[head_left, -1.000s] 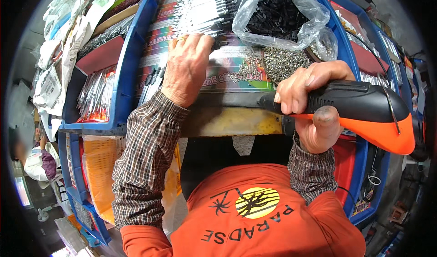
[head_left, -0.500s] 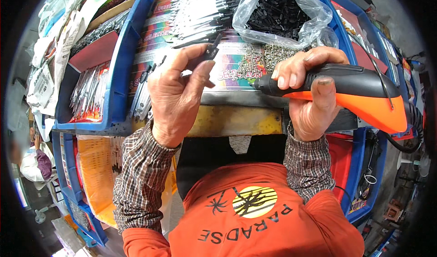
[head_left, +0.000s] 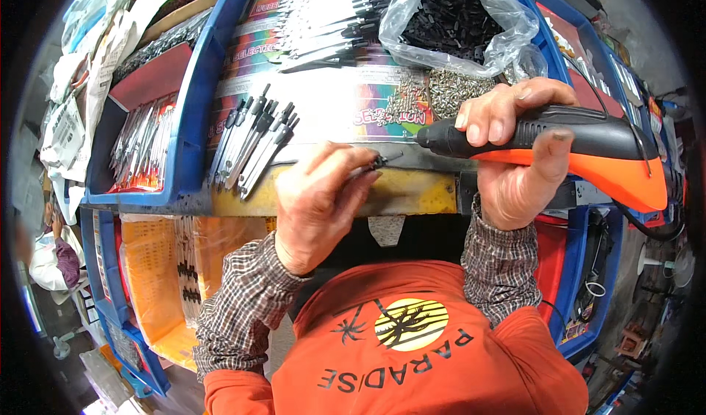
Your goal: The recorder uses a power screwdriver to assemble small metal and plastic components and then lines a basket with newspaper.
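Observation:
My left hand (head_left: 316, 205) is closed, pinching a small black part (head_left: 380, 161) just over the front edge of the bench; the fingers cover much of that part. In my right hand (head_left: 518, 146) is a black and orange electric screwdriver (head_left: 618, 150), its tip pointing left. The tip is a short way from the black part and apart from it. Beyond the screwdriver tip, small metal screws (head_left: 450, 95) lie heaped on the bench. A loose bunch of slim pieces with clear shafts and black ends (head_left: 257, 135) lies left of my left hand.
Many more slim pieces (head_left: 327, 21) are stacked at the back. A clear plastic bag (head_left: 401, 36) holds black parts (head_left: 452, 21). Blue trays (head_left: 187, 113) flank the bench, and an orange basket (head_left: 151, 282) stands below at left. Another person's sleeve (head_left: 68, 264) shows far left.
My left hand has moved down and right with the black part, uncovering the loose slim pieces. My right hand and the screwdriver have shifted slightly right.

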`<move>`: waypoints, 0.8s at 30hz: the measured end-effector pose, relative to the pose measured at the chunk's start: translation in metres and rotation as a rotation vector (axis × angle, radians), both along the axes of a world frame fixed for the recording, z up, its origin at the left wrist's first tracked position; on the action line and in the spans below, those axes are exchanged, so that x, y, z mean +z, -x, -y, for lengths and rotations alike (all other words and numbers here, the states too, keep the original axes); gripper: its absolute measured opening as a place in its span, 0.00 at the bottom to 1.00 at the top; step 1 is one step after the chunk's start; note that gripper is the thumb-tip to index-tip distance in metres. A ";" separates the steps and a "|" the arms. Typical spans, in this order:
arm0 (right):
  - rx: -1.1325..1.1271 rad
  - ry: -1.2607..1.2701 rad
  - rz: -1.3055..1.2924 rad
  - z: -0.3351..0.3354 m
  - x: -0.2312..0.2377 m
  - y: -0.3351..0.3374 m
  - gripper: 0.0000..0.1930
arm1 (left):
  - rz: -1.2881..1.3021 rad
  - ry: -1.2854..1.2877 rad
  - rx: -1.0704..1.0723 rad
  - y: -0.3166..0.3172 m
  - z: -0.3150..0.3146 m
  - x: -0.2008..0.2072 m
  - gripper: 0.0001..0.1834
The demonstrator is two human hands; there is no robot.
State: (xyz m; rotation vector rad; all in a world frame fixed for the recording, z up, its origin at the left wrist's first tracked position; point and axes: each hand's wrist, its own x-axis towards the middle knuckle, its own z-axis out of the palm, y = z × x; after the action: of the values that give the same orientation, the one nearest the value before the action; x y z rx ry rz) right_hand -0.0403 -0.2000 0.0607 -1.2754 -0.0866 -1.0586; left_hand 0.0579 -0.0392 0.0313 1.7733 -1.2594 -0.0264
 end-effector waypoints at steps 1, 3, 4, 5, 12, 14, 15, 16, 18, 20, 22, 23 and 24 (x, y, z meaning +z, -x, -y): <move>0.029 -0.011 0.006 0.000 0.001 0.002 0.23 | 0.051 0.019 -0.011 0.002 0.001 -0.002 0.11; 0.064 -0.022 0.025 0.001 0.002 0.004 0.24 | 0.200 0.064 -0.018 0.006 0.002 -0.010 0.12; 0.098 -0.032 0.046 0.001 0.003 0.004 0.24 | 0.199 0.063 -0.012 0.006 0.002 -0.013 0.12; 0.103 -0.033 0.045 0.000 0.003 0.003 0.24 | 0.261 0.075 -0.012 0.007 0.002 -0.016 0.12; 0.297 0.011 0.154 0.000 0.004 0.005 0.27 | 0.428 0.097 0.006 0.008 0.002 -0.028 0.13; 0.311 0.016 0.156 0.001 0.004 0.005 0.27 | 0.461 0.109 0.026 0.009 0.002 -0.030 0.13; 0.324 0.022 0.158 0.001 0.004 0.006 0.27 | 0.484 0.112 0.035 0.010 0.002 -0.030 0.14; 0.324 0.022 0.158 0.001 0.004 0.005 0.27 | 0.508 0.115 0.044 0.010 0.002 -0.031 0.14; 0.341 0.001 0.166 -0.001 0.004 0.005 0.27 | 0.504 0.125 0.046 0.010 0.002 -0.031 0.14; 0.342 -0.009 0.153 -0.003 0.004 0.006 0.27 | 0.501 0.134 0.049 0.010 0.002 -0.032 0.14; 0.338 -0.016 0.138 -0.003 0.005 0.007 0.27 | 0.505 0.160 0.024 0.009 0.002 -0.031 0.16; 0.343 -0.011 0.147 -0.003 0.004 0.006 0.27 | 0.505 0.161 0.023 0.009 0.003 -0.032 0.16; 0.349 -0.006 0.156 -0.002 0.004 0.006 0.27 | 0.496 0.174 0.019 0.009 0.003 -0.033 0.17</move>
State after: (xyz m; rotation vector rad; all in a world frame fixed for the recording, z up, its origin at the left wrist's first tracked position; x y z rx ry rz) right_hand -0.0463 -0.1975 0.0650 -1.1207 -0.4098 -0.8526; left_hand 0.0493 -0.0419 -0.0020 1.6931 -1.5371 0.5477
